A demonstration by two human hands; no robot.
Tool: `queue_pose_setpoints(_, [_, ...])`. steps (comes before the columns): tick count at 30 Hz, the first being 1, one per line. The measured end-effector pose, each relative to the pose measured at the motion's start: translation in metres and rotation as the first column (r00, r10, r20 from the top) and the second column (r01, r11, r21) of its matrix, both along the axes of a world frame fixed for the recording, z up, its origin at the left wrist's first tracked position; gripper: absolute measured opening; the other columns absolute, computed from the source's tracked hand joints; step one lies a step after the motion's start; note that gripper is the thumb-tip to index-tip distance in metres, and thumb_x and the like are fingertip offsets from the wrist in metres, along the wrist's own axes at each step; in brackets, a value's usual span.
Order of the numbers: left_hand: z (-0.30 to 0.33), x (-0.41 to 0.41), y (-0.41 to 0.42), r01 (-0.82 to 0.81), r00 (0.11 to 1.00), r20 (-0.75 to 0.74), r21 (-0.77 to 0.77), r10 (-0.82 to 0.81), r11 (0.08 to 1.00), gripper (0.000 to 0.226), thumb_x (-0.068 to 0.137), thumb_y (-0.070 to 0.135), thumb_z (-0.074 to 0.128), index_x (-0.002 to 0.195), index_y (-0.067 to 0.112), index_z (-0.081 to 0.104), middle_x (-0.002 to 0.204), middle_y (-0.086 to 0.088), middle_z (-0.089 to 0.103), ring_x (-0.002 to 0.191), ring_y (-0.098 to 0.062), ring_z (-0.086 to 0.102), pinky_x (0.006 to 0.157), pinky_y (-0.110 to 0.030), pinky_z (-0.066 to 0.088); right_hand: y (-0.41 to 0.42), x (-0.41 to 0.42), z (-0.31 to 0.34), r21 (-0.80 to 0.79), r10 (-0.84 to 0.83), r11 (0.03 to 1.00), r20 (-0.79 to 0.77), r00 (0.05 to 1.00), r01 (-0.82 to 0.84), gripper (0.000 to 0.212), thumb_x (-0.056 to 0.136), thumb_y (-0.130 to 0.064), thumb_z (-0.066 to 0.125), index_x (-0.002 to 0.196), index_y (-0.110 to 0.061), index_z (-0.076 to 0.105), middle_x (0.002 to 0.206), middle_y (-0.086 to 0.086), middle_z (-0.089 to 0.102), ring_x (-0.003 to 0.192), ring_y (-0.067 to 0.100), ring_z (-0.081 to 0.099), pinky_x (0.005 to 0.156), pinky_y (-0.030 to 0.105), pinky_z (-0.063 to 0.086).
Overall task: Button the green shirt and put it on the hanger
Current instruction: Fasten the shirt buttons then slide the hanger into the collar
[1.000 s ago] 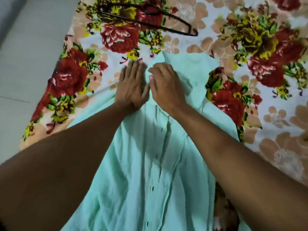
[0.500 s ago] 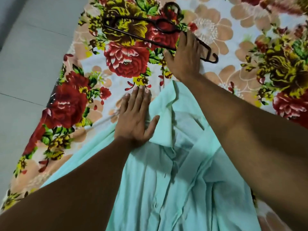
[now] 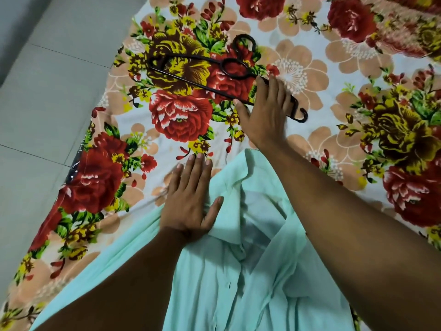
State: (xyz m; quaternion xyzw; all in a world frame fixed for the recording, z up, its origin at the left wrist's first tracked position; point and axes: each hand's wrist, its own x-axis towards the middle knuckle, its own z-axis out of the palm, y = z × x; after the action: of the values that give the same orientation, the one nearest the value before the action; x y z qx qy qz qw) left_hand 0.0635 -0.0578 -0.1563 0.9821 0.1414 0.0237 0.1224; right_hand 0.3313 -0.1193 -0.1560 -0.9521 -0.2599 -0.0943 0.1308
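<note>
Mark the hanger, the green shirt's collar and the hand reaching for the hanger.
hanger (image 3: 191, 80): head view, on its lower bar.
green shirt collar (image 3: 235, 185): head view, on the left collar flap.
right hand (image 3: 265, 115): head view, on the back of the hand.

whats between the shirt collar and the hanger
In the head view, only the flowered sheet lies between the shirt collar and the hanger; the right hand crosses that stretch.
</note>
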Motion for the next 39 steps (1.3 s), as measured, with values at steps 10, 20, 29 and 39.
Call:
queue_pose_setpoints(10, [-0.002, 0.0, 0.0, 0.004, 1.0, -0.018, 0.001, -0.004, 1.0, 0.081, 0.098, 0.051, 0.042, 0.162, 0.009, 0.016, 0.171, -0.011, 0.007, 0.159, -0.027, 0.004, 0.125, -0.055, 0.015, 0.0, 0.026, 0.016, -0.032, 0.105, 0.994, 0.046, 0.993, -0.104, 0.09, 0.078, -0.077, 0.058, 0.135, -0.008, 0.055, 0.125, 0.013, 0.056, 0.115, 0.033, 0.053, 0.096, 0.044, 0.044])
queue_pose_setpoints(20, [-0.008, -0.003, -0.001, 0.02, 0.998, 0.056, 0.025, -0.021, 1.0, 0.078, 0.099, 0.052, 0.034, 0.162, 0.008, 0.019, 0.171, -0.012, 0.011, 0.159, -0.026, 0.007, 0.126, -0.054, 0.014, -0.013, 0.013, 0.064, 0.022, 0.148, 0.987, 0.278, 0.949, -0.161, 0.085, 0.076, -0.075, 0.061, 0.127, -0.008, 0.058, 0.125, 0.012, 0.06, 0.109, 0.031, 0.059, 0.089, 0.042, 0.05])
queue_pose_setpoints(29, [-0.009, -0.008, -0.005, 0.019, 0.996, 0.088, 0.005, -0.02, 1.0, 0.075, 0.1, 0.055, 0.027, 0.162, 0.013, 0.02, 0.169, -0.014, 0.017, 0.159, -0.027, 0.009, 0.128, -0.049, 0.008, -0.108, -0.09, 0.084, 0.109, 0.07, 0.989, 0.216, 0.974, -0.096, 0.084, 0.078, -0.081, 0.057, 0.126, -0.011, 0.058, 0.121, 0.009, 0.059, 0.109, 0.031, 0.057, 0.089, 0.042, 0.047])
queue_pose_setpoints(39, [0.034, -0.04, -0.08, -0.129, 0.961, 0.236, -0.084, 0.146, 0.988, 0.045, 0.097, 0.061, 0.046, 0.095, 0.018, 0.062, 0.101, -0.006, 0.058, 0.105, -0.029, 0.049, 0.091, -0.043, 0.028, -0.21, -0.206, 0.077, 0.06, 0.016, 0.998, 0.172, 0.985, -0.027, 0.079, 0.077, -0.07, 0.064, 0.129, -0.011, 0.056, 0.123, 0.011, 0.058, 0.114, 0.034, 0.054, 0.095, 0.044, 0.045])
